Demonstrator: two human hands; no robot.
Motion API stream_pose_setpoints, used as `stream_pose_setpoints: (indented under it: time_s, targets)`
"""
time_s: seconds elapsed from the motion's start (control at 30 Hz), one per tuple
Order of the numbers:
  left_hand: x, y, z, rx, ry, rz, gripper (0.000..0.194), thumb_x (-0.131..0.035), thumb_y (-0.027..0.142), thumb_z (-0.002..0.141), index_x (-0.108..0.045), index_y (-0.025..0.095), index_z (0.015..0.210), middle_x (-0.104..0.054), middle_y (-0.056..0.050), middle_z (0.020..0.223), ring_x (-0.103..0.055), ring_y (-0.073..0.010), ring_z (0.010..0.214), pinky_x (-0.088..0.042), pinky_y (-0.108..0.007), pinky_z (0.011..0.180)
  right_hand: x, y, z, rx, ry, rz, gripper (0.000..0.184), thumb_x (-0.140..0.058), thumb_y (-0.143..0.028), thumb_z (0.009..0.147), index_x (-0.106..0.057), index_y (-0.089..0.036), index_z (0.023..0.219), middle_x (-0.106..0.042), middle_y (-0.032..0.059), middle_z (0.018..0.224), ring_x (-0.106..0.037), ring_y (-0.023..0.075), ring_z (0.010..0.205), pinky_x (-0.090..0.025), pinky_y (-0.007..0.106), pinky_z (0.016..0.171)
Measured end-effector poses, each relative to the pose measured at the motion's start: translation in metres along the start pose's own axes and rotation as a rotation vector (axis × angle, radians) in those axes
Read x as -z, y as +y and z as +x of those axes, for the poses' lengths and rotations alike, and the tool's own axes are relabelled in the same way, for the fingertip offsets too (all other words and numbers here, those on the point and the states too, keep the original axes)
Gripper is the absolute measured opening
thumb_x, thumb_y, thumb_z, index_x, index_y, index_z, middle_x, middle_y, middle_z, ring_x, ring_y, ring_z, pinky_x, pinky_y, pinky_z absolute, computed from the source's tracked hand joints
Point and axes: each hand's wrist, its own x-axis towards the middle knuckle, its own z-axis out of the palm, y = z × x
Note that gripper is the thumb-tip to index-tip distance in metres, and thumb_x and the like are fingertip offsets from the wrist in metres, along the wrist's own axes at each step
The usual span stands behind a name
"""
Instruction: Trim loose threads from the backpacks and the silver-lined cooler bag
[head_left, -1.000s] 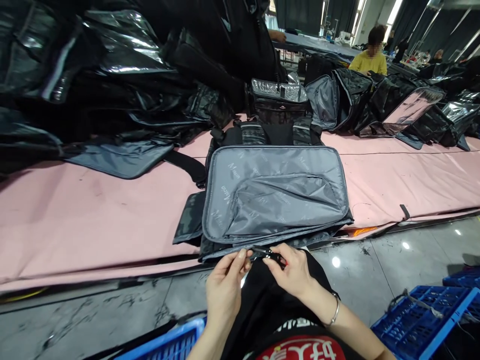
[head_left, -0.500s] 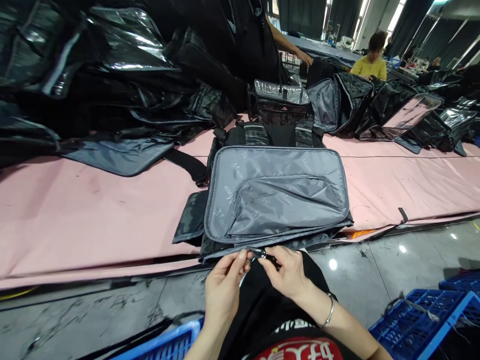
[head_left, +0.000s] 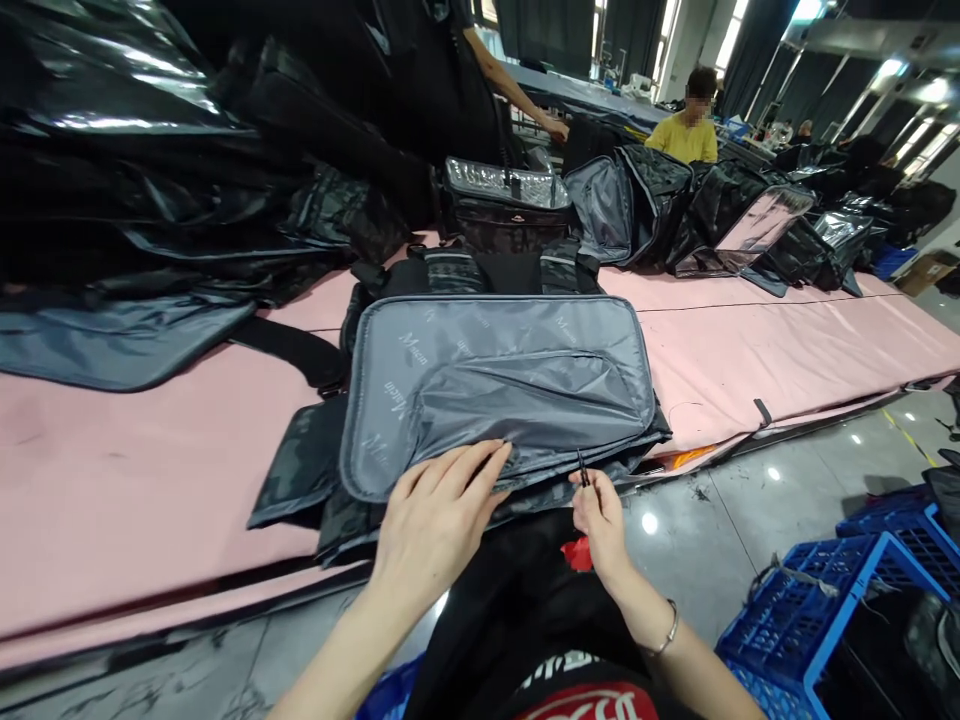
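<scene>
The camouflage backpack point(head_left: 495, 400), its creased, glossy grey lining point(head_left: 450, 335) uppermost, lies at the near edge of the table point(head_left: 165, 500). At its six o'clock the left hand point(head_left: 435, 510) bends over the hem, its pinch hidden; at five the right hand point(head_left: 602, 515) clasps a slim black tool point(head_left: 583, 468). Pink cloth point(head_left: 757, 340) stretches toward three and nine.

"Hands?"

"Left hand point(head_left: 435, 510) lies over the near edge of a grey panel point(head_left: 487, 325) on a dark backpack point(head_left: 517, 272); thumb's grip unclear. Right hand point(head_left: 601, 520) pinches a slim dark tool point(head_left: 583, 468), tip pointing to the far side."

"Surface?"

"Pink table cover point(head_left: 750, 345). Black bags point(head_left: 225, 190) heaped far left; silver-lined bag point(head_left: 510, 185) just beyond the backpack."

"Further out?"

"Person in yellow point(head_left: 684, 137), far right. Blue crate point(head_left: 784, 590) on the floor, near right."
</scene>
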Motion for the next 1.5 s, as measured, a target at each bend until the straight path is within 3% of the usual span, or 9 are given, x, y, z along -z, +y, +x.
stream_pose_setpoints:
  time_s: [0.27,0.43,0.67,0.8,1.0,1.13,1.23,1.33,1.5]
  targets:
    - [-0.008,0.001,-0.008,0.079,0.051,-0.036,0.031,-0.051,0.025,0.089,-0.058,0.023,0.120,-0.068,-0.009,0.110,-0.062,-0.0272,0.095,-0.042,-0.039,0.080,-0.016,0.003,0.029,-0.070,0.166,0.031,0.044,-0.071,-0.058,0.066,-0.058,-0.016,0.070,-0.035,-0.0087,0.047,-0.028,0.0065,0.041,-0.021,0.021,0.038]
    - [-0.013,-0.001,-0.015,0.105,0.117,-0.126,0.031,-0.054,0.022,0.088,-0.058,0.021,0.118,-0.068,-0.010,0.105,-0.062,-0.0263,0.092,-0.045,-0.038,0.080,-0.022,0.000,0.029,-0.128,0.154,0.131,0.048,-0.072,-0.061,0.062,-0.053,-0.017,0.067,-0.026,-0.0133,0.042,-0.017,0.0031,0.036,-0.012,0.020,0.036]
    - [-0.008,0.009,-0.019,0.166,0.256,-0.225,0.027,-0.062,0.017,0.083,-0.064,0.023,0.109,-0.070,-0.008,0.097,-0.063,-0.0239,0.087,-0.046,-0.037,0.081,-0.021,-0.010,0.021,-0.112,0.123,0.209,0.048,-0.074,-0.059,0.062,-0.053,-0.016,0.067,-0.027,-0.0138,0.041,-0.016,0.0018,0.036,-0.011,0.019,0.037]
    - [-0.002,0.028,-0.032,0.437,0.313,-0.495,0.011,-0.064,0.026,0.082,-0.070,0.025,0.091,-0.071,-0.004,0.083,-0.064,-0.0194,0.075,-0.048,-0.033,0.077,-0.023,-0.012,0.019,-0.086,0.121,0.237,0.043,-0.074,-0.054,0.064,-0.054,-0.016,0.066,-0.027,-0.0136,0.042,-0.016,0.0018,0.036,-0.012,0.019,0.037]
    - [-0.007,0.044,-0.025,1.266,-0.044,-1.152,0.047,-0.078,0.057,0.052,-0.075,0.017,0.078,-0.072,-0.008,0.069,-0.057,-0.0164,0.053,-0.046,-0.028,0.052,-0.024,-0.015,0.016,-0.054,0.124,0.247,0.038,-0.070,-0.051,0.067,-0.051,-0.017,0.063,-0.027,-0.0129,0.040,-0.016,0.0028,0.036,-0.013,0.020,0.037]
    - [-0.009,0.047,-0.005,1.580,0.047,-1.523,0.045,-0.088,0.046,0.038,-0.070,0.012,0.062,-0.069,-0.007,0.063,-0.048,-0.0091,0.046,-0.038,-0.021,0.043,-0.021,-0.014,0.019,-0.037,0.089,0.210,0.038,-0.068,-0.050,0.067,-0.051,-0.017,0.061,-0.026,-0.0127,0.040,-0.016,0.0029,0.036,-0.014,0.020,0.038]
    - [-0.010,0.052,0.003,1.665,0.158,-1.642,0.042,-0.089,0.039,0.036,-0.067,0.012,0.060,-0.066,-0.005,0.059,-0.047,-0.0087,0.045,-0.036,-0.021,0.041,-0.018,-0.011,0.024,-0.025,0.071,0.157,0.039,-0.067,-0.053,0.067,-0.051,-0.017,0.062,-0.024,-0.0130,0.040,-0.016,0.0033,0.036,-0.014,0.021,0.038]
    - [-0.012,0.057,0.004,1.623,0.226,-1.647,0.041,-0.088,0.039,0.038,-0.068,0.012,0.061,-0.065,-0.004,0.056,-0.047,-0.0091,0.046,-0.035,-0.020,0.041,-0.012,-0.014,0.022,-0.015,0.071,0.080,0.038,-0.065,-0.053,0.071,-0.050,-0.018,0.066,-0.028,-0.0119,0.044,-0.018,0.0041,0.037,-0.016,0.021,0.038]
    - [-0.017,0.063,-0.002,1.544,0.281,-1.627,0.038,-0.087,0.040,0.042,-0.066,0.012,0.057,-0.065,-0.005,0.057,-0.046,-0.0090,0.046,-0.037,-0.022,0.043,0.000,-0.038,-0.009,0.090,0.001,-0.287,0.021,-0.060,-0.039,0.083,-0.054,-0.019,0.080,-0.049,-0.0037,0.067,-0.044,0.0105,0.058,-0.035,0.024,0.056]
